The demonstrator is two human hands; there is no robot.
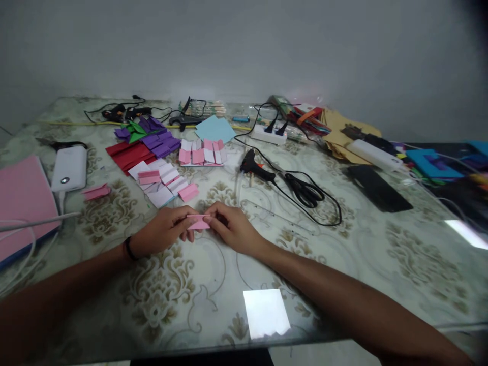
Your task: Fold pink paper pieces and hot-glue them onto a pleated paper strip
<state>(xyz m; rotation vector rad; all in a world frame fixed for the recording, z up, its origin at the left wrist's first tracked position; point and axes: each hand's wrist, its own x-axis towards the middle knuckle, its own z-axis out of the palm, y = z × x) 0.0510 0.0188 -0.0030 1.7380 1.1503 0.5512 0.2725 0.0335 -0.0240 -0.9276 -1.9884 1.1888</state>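
Observation:
Between my two hands is a small folded piece of pink paper (199, 222), held above the patterned tabletop. My left hand (164, 229) pinches its left end, thumb on top. On the right end, my right hand (231, 226) pinches it the same way. Just beyond my hands lie folded pink and white paper pieces (168, 175), with one pink piece (188, 192) closest to my left fingers. Another set of pink and white folded pieces (202, 153) sits farther back. A crumpled pink strip (96, 192) lies to the left.
A glue gun (256, 166) with a coiled black cord lies beyond my right hand. Behind are purple (162, 145) and red folded papers (129, 155), light blue sheets (215, 129) and a power strip (269, 134). A power bank (69, 169) is left, a black phone (379, 188) right.

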